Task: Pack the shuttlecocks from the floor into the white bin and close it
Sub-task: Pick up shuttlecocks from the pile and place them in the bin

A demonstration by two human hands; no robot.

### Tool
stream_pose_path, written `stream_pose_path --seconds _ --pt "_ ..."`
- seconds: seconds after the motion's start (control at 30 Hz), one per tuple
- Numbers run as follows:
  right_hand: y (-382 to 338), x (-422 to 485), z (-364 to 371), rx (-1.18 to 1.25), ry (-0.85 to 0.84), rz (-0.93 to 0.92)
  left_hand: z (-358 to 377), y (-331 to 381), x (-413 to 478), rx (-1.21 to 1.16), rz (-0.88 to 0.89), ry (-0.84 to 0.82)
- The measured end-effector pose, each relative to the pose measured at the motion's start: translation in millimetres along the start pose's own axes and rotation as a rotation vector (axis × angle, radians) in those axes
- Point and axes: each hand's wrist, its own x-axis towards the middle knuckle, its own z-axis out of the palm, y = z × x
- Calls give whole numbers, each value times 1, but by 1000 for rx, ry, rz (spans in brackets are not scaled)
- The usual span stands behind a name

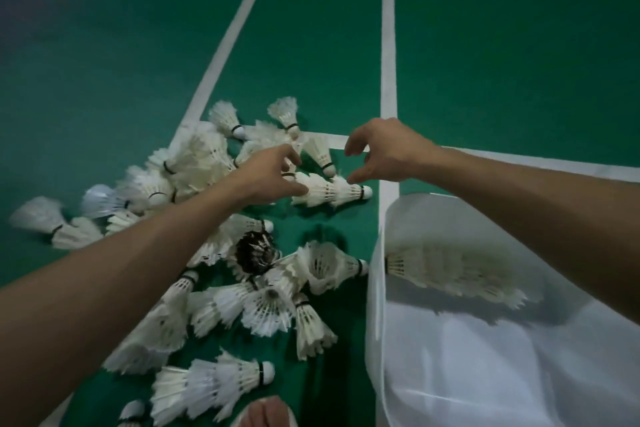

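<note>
Several white feathered shuttlecocks [270, 308] lie heaped on the green court floor at centre and left. Among them is a nested pair [332, 191] with a white cork tip pointing right. My left hand [273, 170] reaches over the heap, thumb touching the feather end of that pair, fingers loosely curled and holding nothing. My right hand [384, 152] hovers just above the pair's middle, thumb and fingers spread in a wide pinch, empty. The translucent white bin [377, 288] stands at lower right, open, with a stack of shuttlecocks [453, 270] lying inside it.
One dark-feathered shuttlecock [254, 253] sits in the middle of the heap. White court lines [388, 45] run away across the green floor and meet near my hands. A knee [266, 412] shows at the bottom edge.
</note>
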Motion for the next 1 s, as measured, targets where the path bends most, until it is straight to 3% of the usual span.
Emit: stream_pose_path --seconds 0.37,0.5,0.73,1.0 --pt "15 70 42 -146 -324 21 50 -22 39 -156 -31 -25" --pt "20 77 54 -43 -465 66 63 -21 45 -117 -33 18" --pt "18 82 66 -231 -451 -36 62 -27 44 -175 9 91" --pt "31 80 46 -78 -321 26 43 -26 34 -264 32 195"
